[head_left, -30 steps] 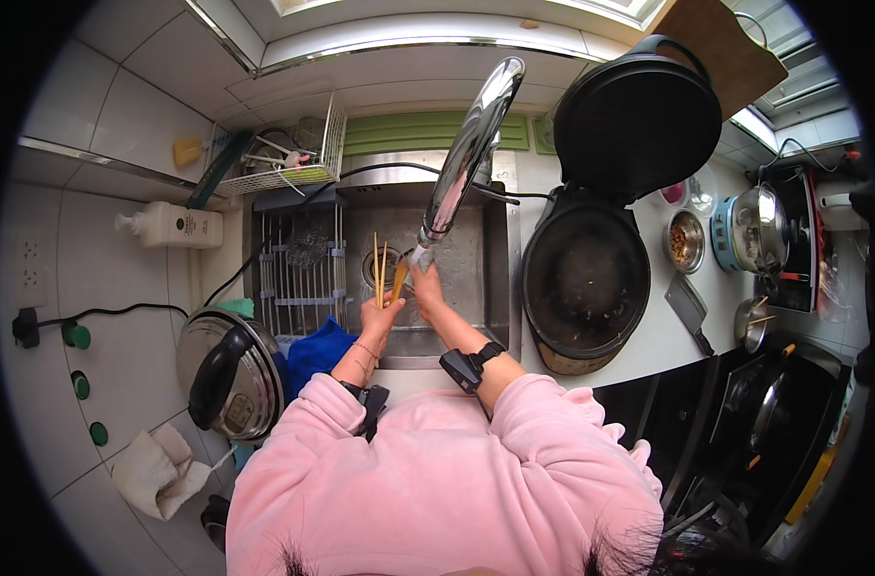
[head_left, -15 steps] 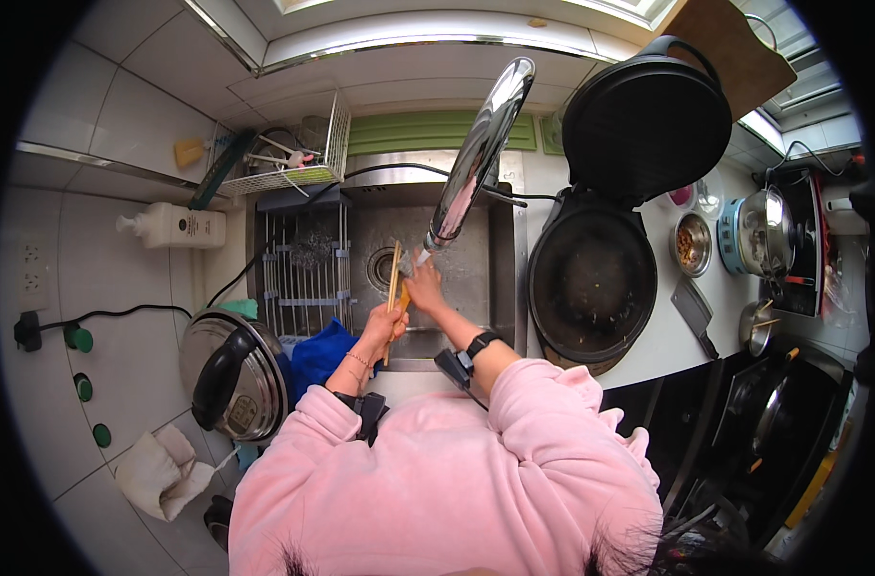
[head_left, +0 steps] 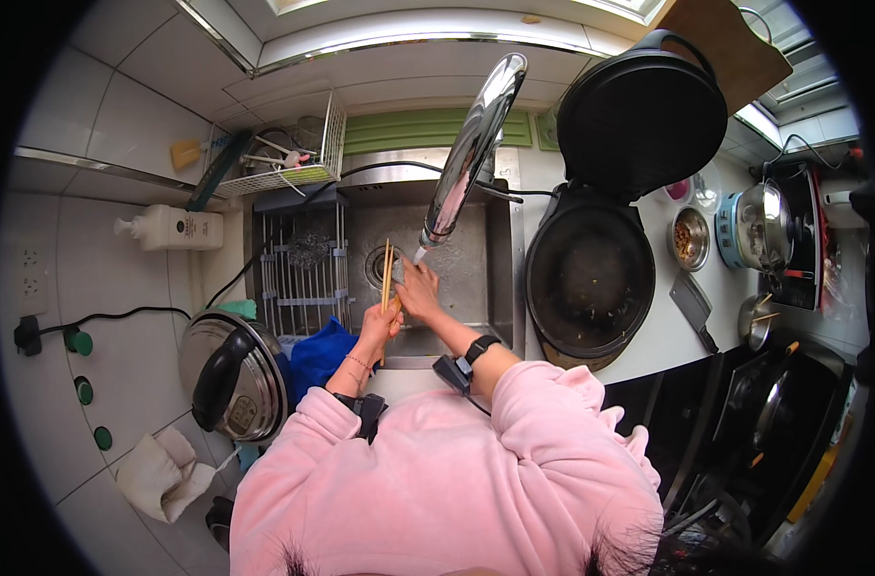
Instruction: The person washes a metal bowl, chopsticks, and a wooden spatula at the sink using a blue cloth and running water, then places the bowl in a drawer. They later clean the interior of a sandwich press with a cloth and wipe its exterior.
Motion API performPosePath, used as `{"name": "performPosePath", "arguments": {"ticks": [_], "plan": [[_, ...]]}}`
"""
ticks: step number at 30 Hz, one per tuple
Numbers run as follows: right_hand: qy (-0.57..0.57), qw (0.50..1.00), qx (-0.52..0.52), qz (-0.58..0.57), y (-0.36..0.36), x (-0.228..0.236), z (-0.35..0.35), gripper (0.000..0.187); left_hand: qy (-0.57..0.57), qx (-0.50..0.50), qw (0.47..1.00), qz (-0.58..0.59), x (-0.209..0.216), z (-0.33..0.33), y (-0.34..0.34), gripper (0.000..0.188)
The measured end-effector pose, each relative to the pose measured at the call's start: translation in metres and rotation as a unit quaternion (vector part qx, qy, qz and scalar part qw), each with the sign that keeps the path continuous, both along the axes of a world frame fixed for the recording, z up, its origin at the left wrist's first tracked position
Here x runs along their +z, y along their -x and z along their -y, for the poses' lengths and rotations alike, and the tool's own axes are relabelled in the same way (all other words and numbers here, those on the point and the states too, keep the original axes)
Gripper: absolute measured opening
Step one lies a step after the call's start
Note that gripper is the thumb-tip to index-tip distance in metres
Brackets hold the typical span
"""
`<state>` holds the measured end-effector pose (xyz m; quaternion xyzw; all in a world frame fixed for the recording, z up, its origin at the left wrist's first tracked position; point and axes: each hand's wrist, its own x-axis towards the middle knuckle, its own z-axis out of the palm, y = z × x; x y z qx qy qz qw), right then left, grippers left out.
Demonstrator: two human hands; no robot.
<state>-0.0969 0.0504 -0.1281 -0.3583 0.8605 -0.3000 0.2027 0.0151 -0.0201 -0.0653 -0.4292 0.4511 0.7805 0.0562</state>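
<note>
Over the sink [head_left: 471, 312], my left hand [head_left: 380, 324] is closed around a pair of wooden chopsticks [head_left: 388, 267], which point away from me. A yellow-orange piece, perhaps a handle, shows beside them at the same hand. My right hand [head_left: 419, 291] is just to the right, under the chrome faucet [head_left: 471, 149], with its fingers curled. A small greyish thing [head_left: 399, 272] shows at its fingertips; I cannot tell its kind. Water seems to run from the spout onto that hand. The drain [head_left: 376, 267] lies partly behind the chopsticks.
A metal rack [head_left: 304, 300] with a steel scourer [head_left: 309, 248] spans the sink's left side. Beside it are a blue cloth [head_left: 324, 355] and a lidded pot [head_left: 236, 374]. To the right stand an open electric griddle [head_left: 591, 283], a cleaver [head_left: 692, 305] and a small bowl of food [head_left: 689, 238].
My right hand has shifted slightly down and left, closer to the left hand. The chopsticks have tilted a little more upright in my left hand.
</note>
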Motion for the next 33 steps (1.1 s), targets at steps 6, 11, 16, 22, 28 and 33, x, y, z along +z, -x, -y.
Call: {"name": "performPosePath", "arguments": {"ticks": [6,11,16,22,28,33], "plan": [[-0.057,0.949,-0.199,0.239,0.035,-0.056,0.018,0.046,0.011,0.031,0.999,-0.009,0.014,-0.006,0.001,0.017],[0.099,0.643,-0.563,0.51,0.029,-0.063,0.037,0.044,-0.059,0.037,0.997,-0.017,0.005,-0.002,0.014,0.016],[0.044,0.682,-0.565,0.462,0.024,-0.018,0.027,0.039,-0.15,0.136,0.979,0.013,-0.008,0.014,0.044,0.011],[0.149,0.896,-0.22,0.357,0.014,0.031,-0.011,0.05,-0.22,0.169,0.961,-0.01,-0.019,0.021,0.094,0.015],[0.134,0.961,-0.153,0.187,0.04,0.008,-0.002,0.056,-0.17,0.128,0.977,0.009,-0.053,0.008,0.09,0.01],[0.095,0.949,-0.109,0.281,0.02,-0.004,0.0,0.061,-0.222,0.143,0.965,-0.001,-0.066,0.019,0.074,0.014]]}}
